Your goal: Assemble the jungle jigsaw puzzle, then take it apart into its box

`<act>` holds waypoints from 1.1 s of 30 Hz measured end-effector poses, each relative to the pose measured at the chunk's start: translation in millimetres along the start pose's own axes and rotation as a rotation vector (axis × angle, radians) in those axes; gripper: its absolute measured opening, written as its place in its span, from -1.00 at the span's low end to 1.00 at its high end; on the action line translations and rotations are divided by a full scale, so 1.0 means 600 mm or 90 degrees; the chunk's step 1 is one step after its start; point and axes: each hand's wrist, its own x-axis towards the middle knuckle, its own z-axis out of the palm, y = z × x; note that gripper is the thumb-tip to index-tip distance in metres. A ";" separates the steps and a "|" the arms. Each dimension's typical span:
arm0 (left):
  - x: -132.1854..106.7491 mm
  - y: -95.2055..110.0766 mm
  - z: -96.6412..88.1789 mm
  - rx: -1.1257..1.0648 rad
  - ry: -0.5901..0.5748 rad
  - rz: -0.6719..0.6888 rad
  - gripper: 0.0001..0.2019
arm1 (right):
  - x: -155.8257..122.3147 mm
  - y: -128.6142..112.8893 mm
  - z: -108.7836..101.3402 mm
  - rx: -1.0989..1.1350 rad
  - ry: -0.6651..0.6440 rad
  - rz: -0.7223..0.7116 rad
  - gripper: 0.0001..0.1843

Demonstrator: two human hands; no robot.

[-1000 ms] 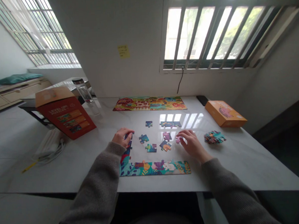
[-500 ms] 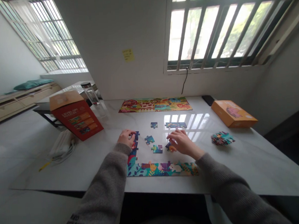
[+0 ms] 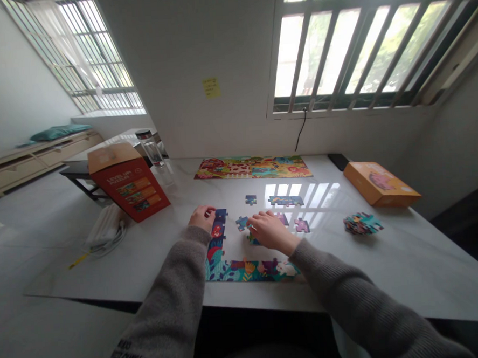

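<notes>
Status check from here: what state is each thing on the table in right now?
Left hand, fingers on the top of the puzzle's left column
Right hand, lowered over loose pieces
Partly built puzzle, bottom row and left column laid, middle open
Loose pieces, scattered flat
Piece heap, stacked at right
Assembled puzzle, lying flat, far edge
Orange box, closed, flat
Red box, closed, tilted

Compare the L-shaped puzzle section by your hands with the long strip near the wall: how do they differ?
The L-shaped section bends up at one end, beside the left hand; the strip runs straight, untouched. The section lies near the table's front edge, the strip by the wall. The section shows big leaves and flowers, the strip a red-and-white farm scene. Both lie flat, in bright interlocked pieces.
</notes>
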 end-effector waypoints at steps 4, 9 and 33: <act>-0.005 0.013 -0.005 0.000 -0.015 0.041 -0.81 | 0.002 0.017 0.011 0.064 -0.028 -0.015 -0.79; -0.025 0.047 -0.004 -0.035 -0.124 0.276 -0.77 | -0.030 0.046 0.011 0.039 0.046 0.050 -0.88; -0.050 0.110 0.002 -0.083 -0.313 0.300 -0.74 | -0.034 0.061 0.016 0.558 0.106 0.069 -0.78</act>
